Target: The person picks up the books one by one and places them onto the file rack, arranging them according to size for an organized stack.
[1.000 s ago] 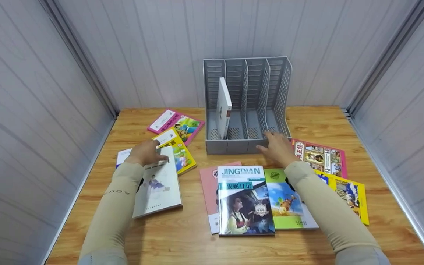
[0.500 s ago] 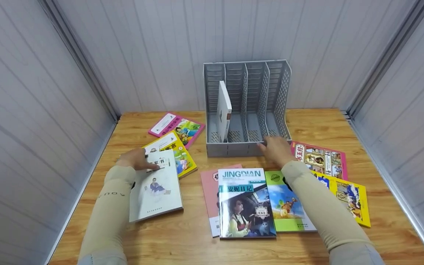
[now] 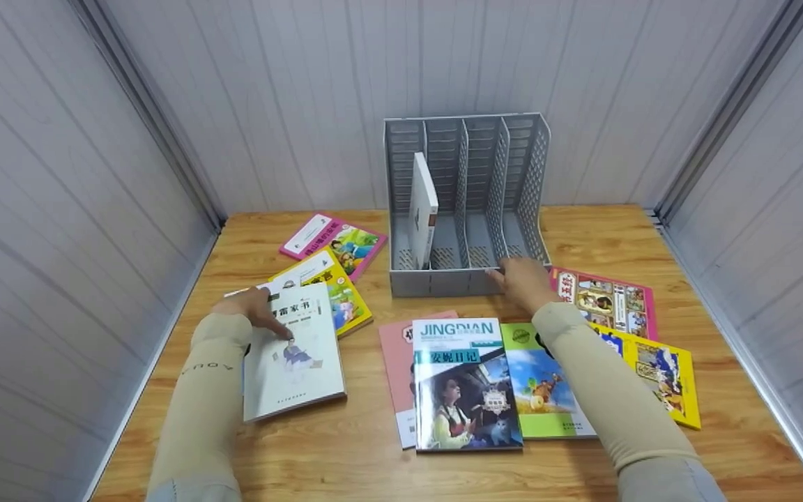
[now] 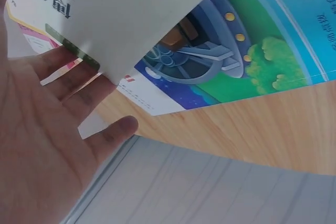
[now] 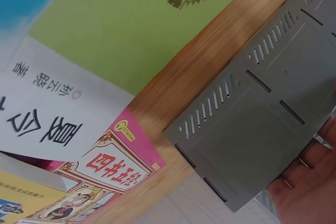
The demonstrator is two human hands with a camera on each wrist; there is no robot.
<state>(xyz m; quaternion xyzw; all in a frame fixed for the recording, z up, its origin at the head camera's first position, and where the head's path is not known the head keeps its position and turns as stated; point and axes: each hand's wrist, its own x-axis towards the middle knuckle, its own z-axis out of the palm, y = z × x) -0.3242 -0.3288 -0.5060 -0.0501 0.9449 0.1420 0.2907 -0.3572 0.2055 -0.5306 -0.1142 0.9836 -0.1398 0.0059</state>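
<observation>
In the head view, my left hand (image 3: 251, 307) holds a white paperback book (image 3: 297, 369) by its upper left edge, thumb over the cover. The left wrist view shows the fingers (image 4: 86, 95) tucked under that book's edge. Beneath it lies a blue and green picture book (image 4: 262, 40), largely covered in the head view. My right hand (image 3: 527, 282) grips the front rim of a grey file rack (image 3: 412, 284), right of its middle. The right wrist view shows fingertips (image 5: 310, 156) hooked over the rim. One white book (image 3: 424, 209) stands upright toward the rack's left side.
Yellow (image 3: 346, 293) and pink (image 3: 353, 247) books lie back left. In front of the rack, a girl-cover book (image 3: 468, 390) overlaps a pink book (image 3: 394, 376) and a green one (image 3: 544, 376). Red (image 3: 607, 300) and yellow (image 3: 666, 376) books lie right. Panel walls (image 3: 290, 104) enclose the table.
My left hand has slid left and its thumb lower on the cover, uncovering the title. The white book has shifted slightly left and nearer. My right hand stays at the rack's rim.
</observation>
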